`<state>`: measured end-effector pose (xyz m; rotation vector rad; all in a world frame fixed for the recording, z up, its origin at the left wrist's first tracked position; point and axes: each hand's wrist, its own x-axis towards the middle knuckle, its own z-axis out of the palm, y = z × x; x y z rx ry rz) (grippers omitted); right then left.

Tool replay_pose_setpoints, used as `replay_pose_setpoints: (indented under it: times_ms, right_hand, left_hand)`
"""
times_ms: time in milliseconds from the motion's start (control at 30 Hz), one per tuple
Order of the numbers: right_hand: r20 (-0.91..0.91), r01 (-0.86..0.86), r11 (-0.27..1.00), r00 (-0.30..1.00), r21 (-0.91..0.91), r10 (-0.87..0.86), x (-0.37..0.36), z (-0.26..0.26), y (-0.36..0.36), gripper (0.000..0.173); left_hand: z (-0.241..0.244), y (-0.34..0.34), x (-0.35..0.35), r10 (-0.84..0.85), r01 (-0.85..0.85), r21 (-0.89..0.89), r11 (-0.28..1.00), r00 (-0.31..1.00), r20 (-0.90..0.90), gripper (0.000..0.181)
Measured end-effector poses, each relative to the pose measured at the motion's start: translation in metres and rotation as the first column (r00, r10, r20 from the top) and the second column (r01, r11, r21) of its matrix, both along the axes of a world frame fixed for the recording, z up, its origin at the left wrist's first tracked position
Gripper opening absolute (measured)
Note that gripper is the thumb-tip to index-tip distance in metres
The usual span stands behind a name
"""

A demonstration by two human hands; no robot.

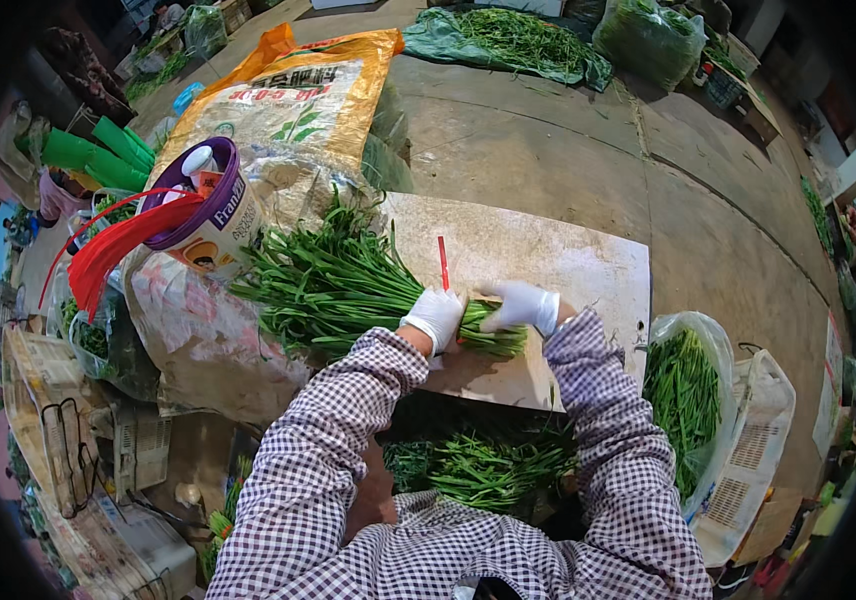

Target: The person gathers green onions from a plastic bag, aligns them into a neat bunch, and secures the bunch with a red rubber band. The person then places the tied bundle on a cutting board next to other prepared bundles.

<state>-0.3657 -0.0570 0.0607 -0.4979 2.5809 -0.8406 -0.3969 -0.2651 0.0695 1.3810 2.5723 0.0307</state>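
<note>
A large bunch of long green leafy stalks [338, 289] lies across a pale, stained board [578, 247], its cut ends to the right. My left hand [437, 319], in a white glove, grips the bunch near those ends. A red tie strip [443, 262] runs round the stalks beside it, with one end sticking up. My right hand [521, 306], gloved too and slightly blurred, is at the stalk ends; whether its fingers grip anything is unclear. Red strips [120, 240] hang from a purple-rimmed bucket [236, 217] on the left.
A yellow-edged woven sack [300, 97] lies beyond the bucket. More greens [503, 465] sit below the board, near my lap. At the right are a clear bag of greens [687, 405] and a white plastic crate [754, 450]. Greens on a green sheet [428, 37] lie on the floor beyond.
</note>
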Motion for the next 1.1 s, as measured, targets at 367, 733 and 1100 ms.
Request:
replay_pose_setpoints:
  times_ms: [367,733,1100]
  right_hand:
    - [0.314,0.638,0.63,0.768,-0.442,-0.558,-0.088,-0.06,-0.063,0.019]
    - [-0.314,0.726,0.675,0.616,-0.129,-0.722,-0.034,-0.024,-0.049,0.025]
    - [-0.672,0.428,0.883,0.598,-0.193,-0.437,0.069,-0.035,-0.094,0.028]
  left_hand:
    - [-0.011,-0.001,-0.002,0.026,-0.025,0.048,0.999,0.999,-0.037,0.064]
    - [-0.03,0.001,0.007,0.057,-0.058,-0.039,0.998,0.998,-0.022,0.056]
    - [-0.024,0.0,-0.001,0.131,-0.132,-0.086,0.987,0.991,-0.021,0.071]
